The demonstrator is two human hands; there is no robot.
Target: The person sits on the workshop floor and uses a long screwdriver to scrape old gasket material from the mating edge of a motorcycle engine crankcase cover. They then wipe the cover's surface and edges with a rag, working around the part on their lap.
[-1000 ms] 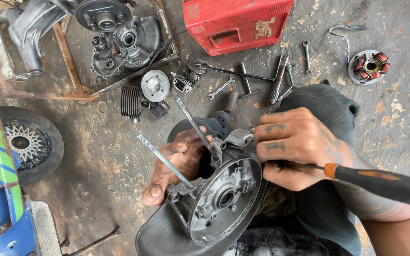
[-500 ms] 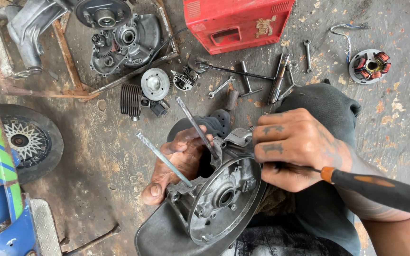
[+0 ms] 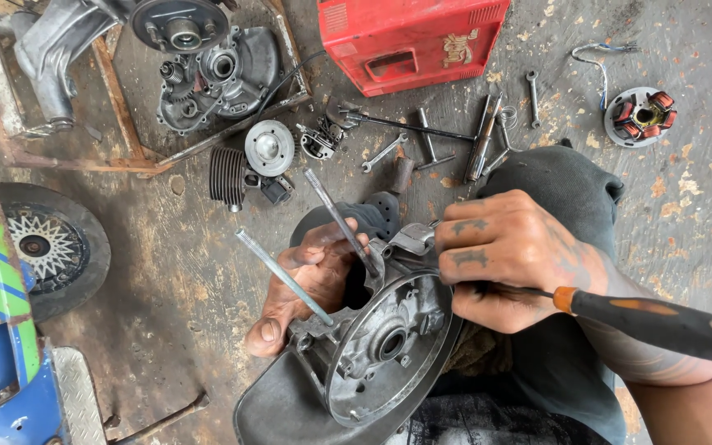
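Almost nothing has moved: the left hand (image 3: 311, 284) still grips the metal engine case (image 3: 381, 346), and the right hand (image 3: 512, 259) still squeezes the screwdriver (image 3: 661, 325), so the work stays put.

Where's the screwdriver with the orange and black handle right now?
In the head view, the screwdriver is low on the right, held by the right hand against the engine casing.
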